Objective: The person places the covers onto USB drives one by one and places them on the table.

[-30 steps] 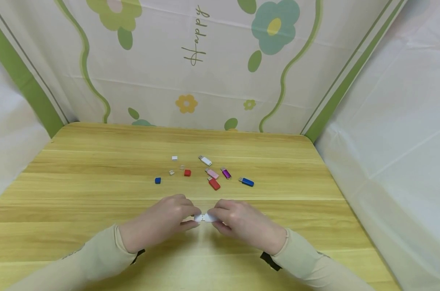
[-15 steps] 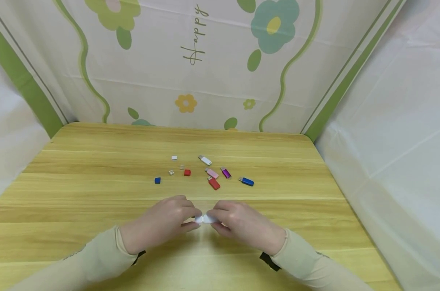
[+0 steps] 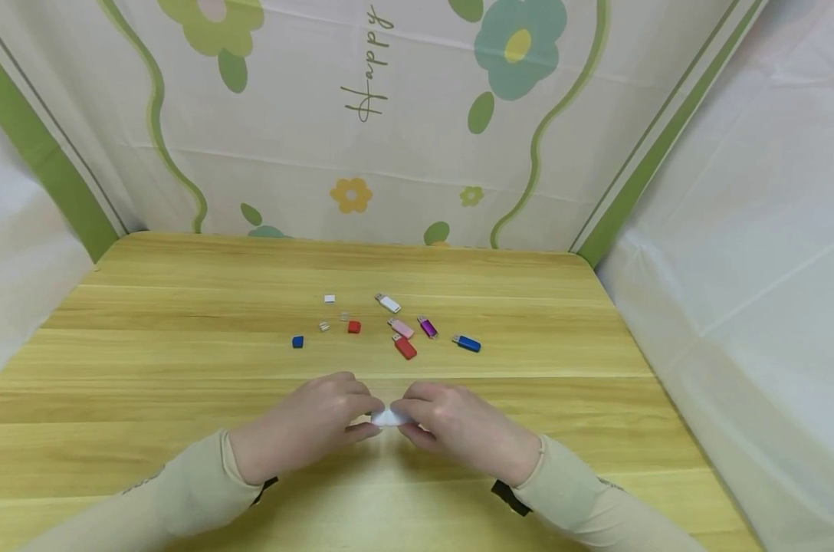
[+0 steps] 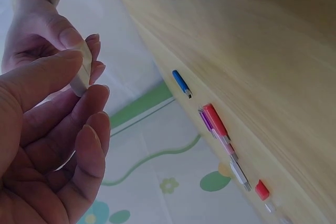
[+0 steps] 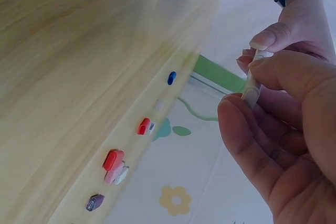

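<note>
Both hands meet over the near part of the table at a white USB stick [image 3: 393,418]. My right hand [image 3: 461,425] pinches its body between thumb and fingers. From the other side, my left hand [image 3: 307,422] pinches the white cap [image 3: 378,418] at its end. Cap and body sit against each other in line, and no metal connector shows between them. The left wrist view has the white USB stick [image 4: 83,74] between both thumbs and the fingers. Much of it is covered by fingertips.
Beyond the hands lie uncapped USB sticks: red [image 3: 405,346], pink [image 3: 401,328], purple [image 3: 428,327], blue [image 3: 467,343] and white [image 3: 388,303]. Left of them are loose caps: blue [image 3: 297,342], red [image 3: 354,327], white [image 3: 329,299] and clear [image 3: 323,326]. A flowered curtain [image 3: 424,138] hangs behind the table.
The metal connector showed between cap and body a second ago. The hands have brought the two parts together, and the gap has closed. The things on the table have stayed put.
</note>
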### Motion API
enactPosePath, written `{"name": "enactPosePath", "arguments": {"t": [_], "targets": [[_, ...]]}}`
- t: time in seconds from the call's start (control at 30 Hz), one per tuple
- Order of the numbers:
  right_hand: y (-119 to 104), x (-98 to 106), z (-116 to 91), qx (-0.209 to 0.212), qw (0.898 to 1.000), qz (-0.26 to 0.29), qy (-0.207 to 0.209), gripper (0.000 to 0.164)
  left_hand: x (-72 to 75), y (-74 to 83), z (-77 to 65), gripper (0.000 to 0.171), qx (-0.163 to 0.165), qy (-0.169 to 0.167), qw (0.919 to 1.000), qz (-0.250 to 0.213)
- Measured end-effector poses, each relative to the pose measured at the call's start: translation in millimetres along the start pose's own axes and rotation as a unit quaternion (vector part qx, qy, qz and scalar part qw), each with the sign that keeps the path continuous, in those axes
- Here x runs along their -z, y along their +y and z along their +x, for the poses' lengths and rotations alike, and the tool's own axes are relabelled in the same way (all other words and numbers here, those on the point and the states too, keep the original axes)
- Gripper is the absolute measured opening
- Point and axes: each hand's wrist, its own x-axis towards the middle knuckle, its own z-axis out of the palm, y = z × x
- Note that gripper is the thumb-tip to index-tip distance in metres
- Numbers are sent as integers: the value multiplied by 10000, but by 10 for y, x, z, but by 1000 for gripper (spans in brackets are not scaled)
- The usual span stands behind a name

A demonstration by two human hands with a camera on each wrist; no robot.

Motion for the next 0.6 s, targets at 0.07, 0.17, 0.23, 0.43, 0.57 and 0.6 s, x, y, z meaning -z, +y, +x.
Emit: {"name": "enactPosePath", "arguments": {"t": [0.07,0.17,0.23,0.43,0.57,0.6], "targets": [[-1,-2,-3,0,10000,9,-14,13,-3,0,2,16,-12,13,10000,8],[-1,-5,-5,22,10000,-4,-7,14,-5,1,3,16,-43,26,10000,18],[-2,-6,-6,39,10000,-15,10,14,-6,2,5,16,-63,39,10000,8],[1,-19,-8,55,10000,-50,28,14,-25,1,9,14,-75,88,9999,-80],[0,-31,-6,72,9999,-78,11,14,-40,-6,5,14,-99,107,9997,-174],[-2,-33,-3,82,9999,-90,12,14,-42,-7,3,14,-117,113,9997,-196]]}}
